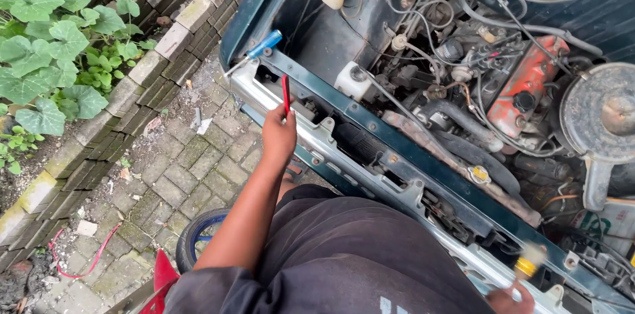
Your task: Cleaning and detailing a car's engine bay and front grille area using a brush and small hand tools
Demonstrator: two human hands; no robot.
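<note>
Here a slim red tool (286, 94) is held upright in the left hand (278, 134), pinched at its lower end just above the car's front crossmember (370, 155). It is judged light and stiff, best gripped low on the shaft. At the lower edge, the right hand (510, 300) is closed on what may be a yellow-handled screwdriver (527, 265), though it is blurred. A blue-handled screwdriver (259, 47) rests on the body corner.
</note>
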